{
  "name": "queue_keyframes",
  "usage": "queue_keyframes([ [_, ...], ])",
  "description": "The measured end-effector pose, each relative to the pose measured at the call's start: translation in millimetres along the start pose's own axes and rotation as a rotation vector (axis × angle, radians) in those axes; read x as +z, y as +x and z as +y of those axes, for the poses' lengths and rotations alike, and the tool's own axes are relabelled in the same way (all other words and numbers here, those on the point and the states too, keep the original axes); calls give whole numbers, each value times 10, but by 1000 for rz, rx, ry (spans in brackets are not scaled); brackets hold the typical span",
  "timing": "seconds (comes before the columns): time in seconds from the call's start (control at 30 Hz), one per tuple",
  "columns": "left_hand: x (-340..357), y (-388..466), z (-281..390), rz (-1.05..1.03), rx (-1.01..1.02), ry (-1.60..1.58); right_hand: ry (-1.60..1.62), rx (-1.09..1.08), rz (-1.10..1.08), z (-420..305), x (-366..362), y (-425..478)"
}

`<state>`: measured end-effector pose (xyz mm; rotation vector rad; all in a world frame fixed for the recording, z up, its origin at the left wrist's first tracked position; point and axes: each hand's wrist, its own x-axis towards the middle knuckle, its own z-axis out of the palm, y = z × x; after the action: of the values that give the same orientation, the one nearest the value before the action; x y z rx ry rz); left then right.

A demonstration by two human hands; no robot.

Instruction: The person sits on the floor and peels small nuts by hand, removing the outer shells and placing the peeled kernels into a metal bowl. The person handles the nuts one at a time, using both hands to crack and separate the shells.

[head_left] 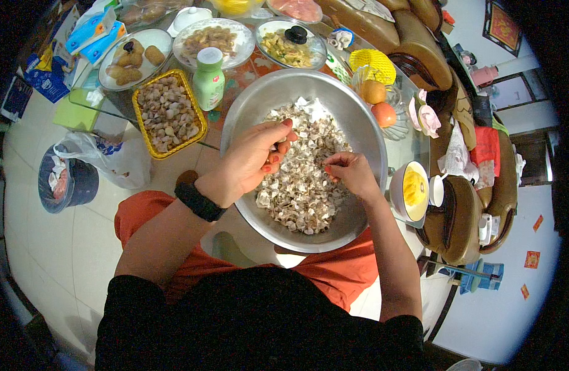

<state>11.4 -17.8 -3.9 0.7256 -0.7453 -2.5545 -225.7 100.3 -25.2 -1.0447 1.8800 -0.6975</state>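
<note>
My left hand is over the left part of a large steel basin, its fingers curled around a few small dark pieces that are mostly hidden. My right hand hovers at the basin's right side, thumb and fingertips pinched together; whether something small sits between them cannot be made out. Beneath both hands the basin holds a heap of pale, papery husks, with crumpled white tissue at its far edge. Left of the basin, a yellow woven basket is filled with small brownish clove-like pieces.
A green bottle stands between basket and basin. Lidded dishes of food line the glass table's far side. Fruit in a glass bowl and a white bowl with yellow contents stand right. A dark bin is on the floor left.
</note>
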Motion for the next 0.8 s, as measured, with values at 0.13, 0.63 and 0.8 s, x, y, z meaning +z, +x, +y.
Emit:
queue_keyframes([
  [0.13,-5,22,-18,-17,-7,-16,89,-3,69,-37,-28,17],
  [0.63,-27,43,-30,-7,22,-1,-611,-140,243,7,338,25],
  [0.8,-10,14,17,0,10,-15,-505,30,179,-113,397,243],
])
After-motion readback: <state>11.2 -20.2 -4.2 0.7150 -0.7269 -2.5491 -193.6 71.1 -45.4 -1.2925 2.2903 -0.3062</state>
